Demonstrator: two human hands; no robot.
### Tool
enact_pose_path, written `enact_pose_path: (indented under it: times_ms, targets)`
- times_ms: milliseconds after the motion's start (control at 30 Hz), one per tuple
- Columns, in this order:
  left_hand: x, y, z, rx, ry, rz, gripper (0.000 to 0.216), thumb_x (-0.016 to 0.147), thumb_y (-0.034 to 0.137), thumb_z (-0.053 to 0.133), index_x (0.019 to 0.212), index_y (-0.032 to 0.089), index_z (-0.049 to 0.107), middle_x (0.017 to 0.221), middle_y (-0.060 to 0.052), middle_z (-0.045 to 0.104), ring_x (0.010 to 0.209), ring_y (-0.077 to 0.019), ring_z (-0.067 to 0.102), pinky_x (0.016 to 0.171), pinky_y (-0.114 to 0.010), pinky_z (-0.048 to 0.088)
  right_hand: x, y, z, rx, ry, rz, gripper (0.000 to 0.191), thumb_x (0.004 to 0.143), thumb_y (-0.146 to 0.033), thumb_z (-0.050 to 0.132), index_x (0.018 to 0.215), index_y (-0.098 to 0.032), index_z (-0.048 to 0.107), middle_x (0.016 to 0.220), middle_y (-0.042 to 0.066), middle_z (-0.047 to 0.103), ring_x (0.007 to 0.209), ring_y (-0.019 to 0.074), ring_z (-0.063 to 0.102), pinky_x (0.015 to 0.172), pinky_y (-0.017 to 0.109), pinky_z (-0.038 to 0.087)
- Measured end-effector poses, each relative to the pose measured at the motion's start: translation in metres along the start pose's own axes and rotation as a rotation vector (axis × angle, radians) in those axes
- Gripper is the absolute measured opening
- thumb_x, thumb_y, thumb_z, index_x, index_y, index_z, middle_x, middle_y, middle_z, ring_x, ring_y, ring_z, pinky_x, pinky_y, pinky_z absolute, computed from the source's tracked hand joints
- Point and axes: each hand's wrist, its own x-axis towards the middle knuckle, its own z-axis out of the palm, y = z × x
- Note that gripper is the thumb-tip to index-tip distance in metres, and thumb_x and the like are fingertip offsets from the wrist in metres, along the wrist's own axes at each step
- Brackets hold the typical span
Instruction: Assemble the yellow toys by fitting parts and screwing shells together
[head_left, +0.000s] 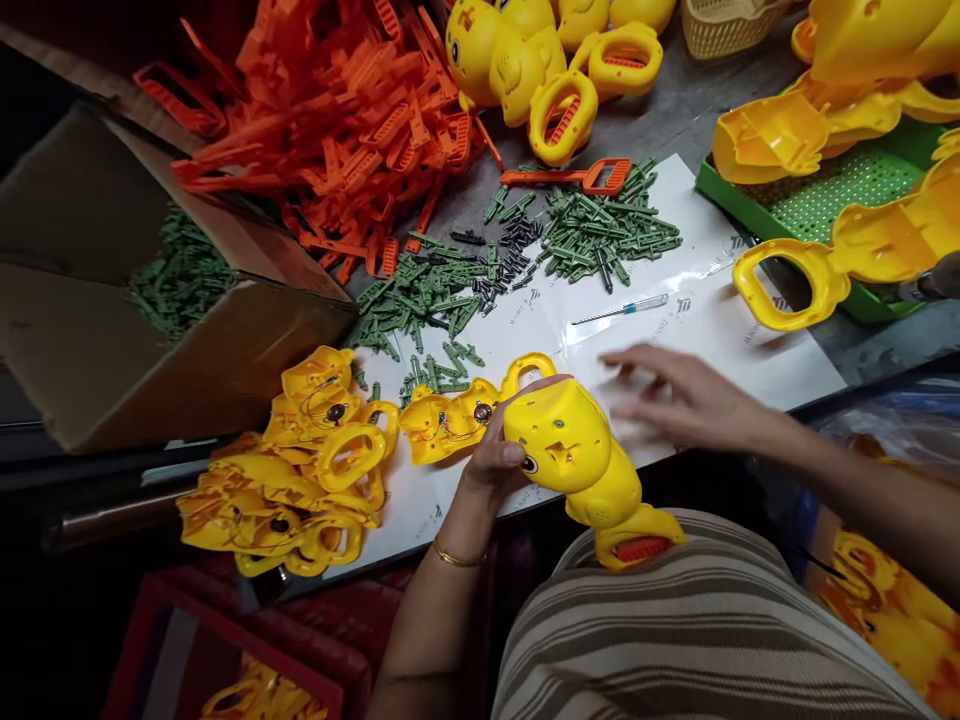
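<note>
My left hand [501, 448] is closed around a yellow duck-shaped toy body [581, 455] with an orange trigger at its lower end, held at the table's near edge above my lap. My right hand [671, 395] hovers over the white sheet [697, 300], fingers spread and slightly blurred, holding nothing. A small blue-handled screwdriver [626, 309] lies on the sheet just beyond the right hand. An open yellow shell half [446, 420] with wires lies just left of the held toy.
A pile of yellow shell halves [300, 470] lies at the left. Green pins [600, 230] and small black screws [514, 250] are strewn mid-table. Orange parts [337, 120] are heaped behind. A cardboard box [112, 300] holds green pins. Finished yellow toys [540, 60] and a green tray [825, 190] sit far right.
</note>
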Motion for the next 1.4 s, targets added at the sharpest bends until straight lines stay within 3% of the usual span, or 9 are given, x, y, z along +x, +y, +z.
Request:
enact_pose_path:
  times_ms: [67,133,233,300,400,567,733,1167,1400]
  targets:
    - [0.0,-0.002,0.003,-0.005,0.007,-0.004,0.111,0.042,0.059,0.084,0.139,0.014,0.052,0.119,-0.019,0.069,0.113,-0.042,0.065,0.095,-0.049,0.054,0.019,0.019,-0.015,-0.376,0.216,-0.034,0.04,0.095,-0.038,0.056,0.127,-0.015,0.063,0.125,0.016,0.065,0.114,0.0328,0.059,0.089,0.048,0.053]
    - [-0.001,-0.003,0.005,-0.008,0.028,0.0,0.112,0.041,0.061,0.083,0.138,0.015,0.052,0.12,-0.019,0.069,0.114,-0.042,0.064,0.096,-0.049,0.053,0.039,0.036,-0.023,-0.651,0.234,-0.023,0.032,0.097,-0.024,0.048,0.12,-0.013,0.067,0.123,0.019,0.065,0.118,0.0368,0.053,0.091,0.054,0.048]
    - [-0.005,-0.003,0.007,0.005,0.069,0.019,0.113,0.039,0.061,0.083,0.138,0.015,0.053,0.12,-0.019,0.069,0.116,-0.0425,0.063,0.096,-0.049,0.053,0.061,0.05,-0.023,-0.8,0.183,-0.023,0.029,0.097,-0.022,0.043,0.102,-0.014,0.07,0.109,0.018,0.066,0.111,0.0368,0.052,0.087,0.055,0.045]
    - [-0.007,-0.003,0.007,0.006,0.096,0.03,0.112,0.04,0.062,0.083,0.137,0.015,0.053,0.12,-0.018,0.07,0.118,-0.0428,0.062,0.096,-0.05,0.053,0.063,0.047,-0.022,-0.811,0.211,-0.053,0.028,0.098,-0.024,0.04,0.096,-0.016,0.068,0.103,0.017,0.066,0.107,0.0358,0.052,0.088,0.055,0.043]
    - [-0.01,-0.003,0.007,0.01,0.134,0.042,0.111,0.041,0.064,0.083,0.136,0.016,0.054,0.12,-0.018,0.07,0.12,-0.0433,0.061,0.096,-0.05,0.054,0.046,0.026,-0.022,-0.74,0.21,-0.122,0.024,0.096,-0.026,0.041,0.103,-0.019,0.063,0.105,0.015,0.066,0.099,0.0305,0.057,0.082,0.045,0.046]
    - [-0.013,-0.005,0.007,0.004,0.167,0.032,0.111,0.039,0.065,0.084,0.135,0.017,0.055,0.123,-0.018,0.069,0.123,-0.0448,0.059,0.096,-0.052,0.054,-0.011,-0.009,-0.027,-0.523,0.029,-0.175,0.03,0.099,-0.031,0.036,0.112,-0.022,0.062,0.081,0.004,0.071,0.067,0.0191,0.063,0.059,0.031,0.041]
    - [-0.014,-0.007,0.008,-0.062,0.2,0.031,0.111,0.039,0.062,0.086,0.136,0.019,0.056,0.125,-0.018,0.069,0.12,-0.044,0.061,0.099,-0.054,0.052,-0.047,-0.014,-0.028,-0.433,0.058,-0.269,0.026,0.101,-0.03,0.045,0.11,-0.02,0.068,0.084,0.004,0.074,0.068,0.0154,0.068,0.057,0.026,0.04]
    - [-0.014,-0.013,0.009,-0.029,0.281,0.063,0.108,0.039,0.065,0.085,0.134,0.021,0.06,0.121,-0.017,0.072,0.118,-0.0457,0.064,0.093,-0.054,0.057,-0.052,-0.026,-0.031,-0.721,0.041,-0.324,0.026,0.096,-0.023,0.049,0.101,-0.021,0.074,0.066,0.001,0.065,0.054,0.0133,0.055,0.047,0.029,0.02]
    - [-0.013,-0.002,0.019,0.083,0.15,0.059,0.092,0.049,0.057,0.083,0.13,0.018,0.063,0.118,-0.016,0.073,0.12,-0.0448,0.063,0.094,-0.05,0.058,-0.046,-0.066,-0.036,-0.94,0.017,-0.286,0.022,0.068,-0.004,0.055,0.072,-0.02,0.069,0.056,0.004,0.059,0.044,0.0146,0.044,0.045,0.03,0.01]
